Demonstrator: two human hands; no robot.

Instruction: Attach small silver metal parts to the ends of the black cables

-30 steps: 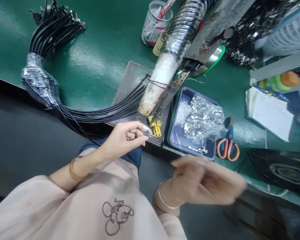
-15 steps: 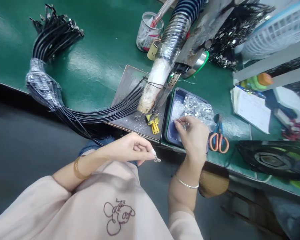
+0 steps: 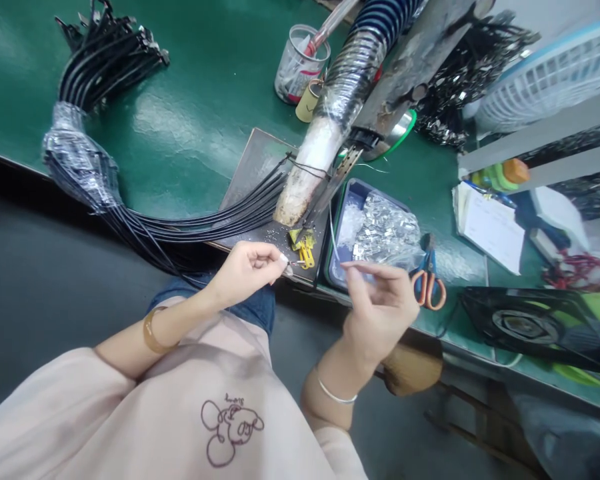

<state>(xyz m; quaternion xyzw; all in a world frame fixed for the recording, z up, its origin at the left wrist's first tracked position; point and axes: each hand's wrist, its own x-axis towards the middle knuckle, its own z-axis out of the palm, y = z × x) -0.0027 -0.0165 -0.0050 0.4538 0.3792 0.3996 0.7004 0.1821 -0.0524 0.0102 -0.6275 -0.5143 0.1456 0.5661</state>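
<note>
My left hand is closed in a pinch on a small metal connector, just short of the yellow clip on the board. Most of the connector is hidden by the fingertips. To the right, my right hand pinches the lower end of a thin pale strip between thumb and forefinger; whether the strip is a tube cannot be told. It rises in front of the blue tray, where a bag of small metal parts lies beside clear pieces.
Black cables run onto the dark board under a hose and a metal post. Orange-handled scissors lie right of the tray. Farther right are a notepad and a black fan. A cup stands behind.
My right hand has come out of the tray toward me, with the pale strip now in its fingers. My left hand has moved up and left with the connector, closer to the yellow clip.
</note>
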